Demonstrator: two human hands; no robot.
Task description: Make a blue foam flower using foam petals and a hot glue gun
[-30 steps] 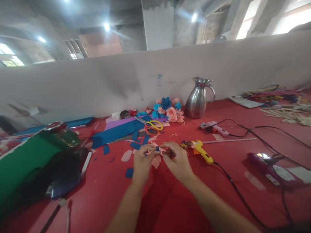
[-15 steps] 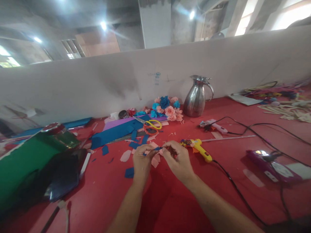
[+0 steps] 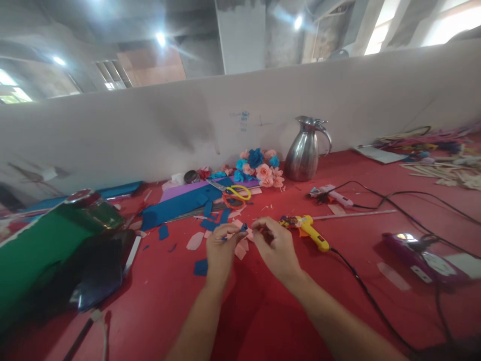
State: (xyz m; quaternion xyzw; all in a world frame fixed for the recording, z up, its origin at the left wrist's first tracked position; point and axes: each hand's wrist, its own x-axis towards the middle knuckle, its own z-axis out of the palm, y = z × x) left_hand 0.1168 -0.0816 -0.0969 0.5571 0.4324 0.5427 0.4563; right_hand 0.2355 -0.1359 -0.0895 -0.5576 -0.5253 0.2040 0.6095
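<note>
Between the thumb and fingertips of my left hand [image 3: 221,245] is a small dark blue piece of crepe paper [image 3: 244,227]. My right hand [image 3: 276,248] is just to the right of it, fingers bent and a little apart, with nothing visible in them. Pink paper pieces [image 3: 241,248] lie on the red table under both hands. Blue paper scraps [image 3: 200,267] are scattered to the left. Beyond the hands, scissors [image 3: 235,193] with yellow and orange handles rest by blue paper strips [image 3: 173,206].
A yellow glue gun [image 3: 313,234] lies right of my right hand, its cord trailing forward. Farther back are paper flowers [image 3: 264,173], a steel jug [image 3: 302,155] and a white glue gun [image 3: 334,195]. A purple power strip [image 3: 424,260] sits right; a green board [image 3: 33,250] left.
My right fingers have come off the blue paper piece and now stand slightly apart from it. My left hand still holds the piece, which looks more bunched and upright.
</note>
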